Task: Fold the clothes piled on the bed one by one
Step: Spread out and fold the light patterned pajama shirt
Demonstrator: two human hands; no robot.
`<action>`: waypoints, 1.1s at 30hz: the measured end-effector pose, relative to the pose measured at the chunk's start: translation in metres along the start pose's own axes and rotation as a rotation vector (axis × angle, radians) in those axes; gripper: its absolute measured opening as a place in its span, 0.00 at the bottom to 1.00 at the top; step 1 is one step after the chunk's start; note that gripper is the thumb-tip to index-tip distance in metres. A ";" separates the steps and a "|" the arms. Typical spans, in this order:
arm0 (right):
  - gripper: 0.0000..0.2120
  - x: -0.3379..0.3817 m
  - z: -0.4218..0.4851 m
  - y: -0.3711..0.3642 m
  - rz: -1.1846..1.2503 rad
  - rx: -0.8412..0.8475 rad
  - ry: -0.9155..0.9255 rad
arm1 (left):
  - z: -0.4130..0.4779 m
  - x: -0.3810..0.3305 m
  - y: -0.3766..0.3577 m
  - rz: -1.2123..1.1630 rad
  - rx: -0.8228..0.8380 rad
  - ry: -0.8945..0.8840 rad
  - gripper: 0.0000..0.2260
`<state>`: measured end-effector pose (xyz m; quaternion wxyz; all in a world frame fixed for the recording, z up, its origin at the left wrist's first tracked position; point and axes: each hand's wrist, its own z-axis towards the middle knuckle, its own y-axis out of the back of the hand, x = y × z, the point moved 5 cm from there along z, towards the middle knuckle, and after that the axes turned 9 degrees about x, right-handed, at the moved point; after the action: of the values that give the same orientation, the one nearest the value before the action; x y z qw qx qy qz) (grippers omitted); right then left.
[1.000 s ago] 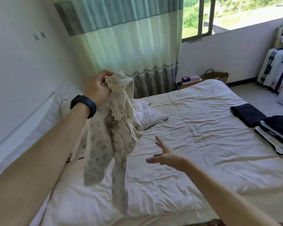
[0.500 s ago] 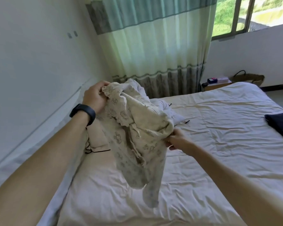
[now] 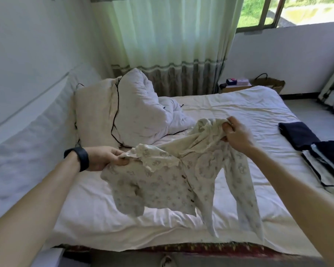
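A cream pyjama top (image 3: 168, 182) with a pale print, a collar and buttons hangs spread between my two hands above the white bed sheet (image 3: 239, 112). My left hand (image 3: 106, 158), with a black band on its wrist, pinches the cloth near the collar on the left. My right hand (image 3: 237, 134) grips a bunched part of the top, higher and further right. Two long sleeves dangle down toward the bed's near edge.
Pillows (image 3: 135, 114) with black piping lean at the bed's head on the left. Folded dark clothes (image 3: 299, 136) and a striped folded stack (image 3: 328, 162) lie at the right edge. A curtain, a bedside table, a basket (image 3: 268, 83) and a suitcase stand behind.
My right hand took hold of the top and pulled it out to the right. Both hands came down, so the top now hangs spread low over the sheet.
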<state>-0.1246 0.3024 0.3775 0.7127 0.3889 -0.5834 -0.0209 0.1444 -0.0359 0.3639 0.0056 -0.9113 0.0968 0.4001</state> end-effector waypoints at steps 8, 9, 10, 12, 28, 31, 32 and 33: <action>0.07 -0.016 -0.028 0.003 -0.096 -0.036 0.075 | 0.013 0.021 -0.032 -0.258 -0.141 -0.236 0.18; 0.08 -0.015 -0.031 0.004 -0.102 -0.046 0.089 | 0.009 0.018 -0.031 -0.293 -0.174 -0.276 0.18; 0.07 -0.014 -0.035 0.005 -0.101 -0.063 0.101 | 0.003 0.014 -0.030 -0.362 -0.182 -0.345 0.17; 0.07 -0.012 -0.041 0.010 -0.081 -0.125 0.132 | -0.005 0.005 -0.028 -0.503 -0.195 -0.488 0.14; 0.07 -0.033 -0.074 0.004 -0.494 -0.195 0.282 | -0.028 0.059 0.001 0.020 -0.724 -0.339 0.16; 0.06 -0.037 -0.050 -0.006 -0.485 -0.171 0.203 | -0.011 0.046 0.026 -0.088 -0.642 -0.340 0.13; 0.05 -0.038 -0.040 -0.009 -0.485 -0.158 0.176 | -0.005 0.038 0.036 -0.070 -0.630 -0.328 0.15; 0.05 -0.039 -0.028 -0.012 -0.485 -0.145 0.161 | 0.002 0.030 0.047 -0.039 -0.621 -0.310 0.16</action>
<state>-0.1078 0.3280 0.3384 0.7571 0.4655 -0.4115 -0.2018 0.1539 -0.0874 0.3440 -0.2496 -0.7997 -0.0492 0.5439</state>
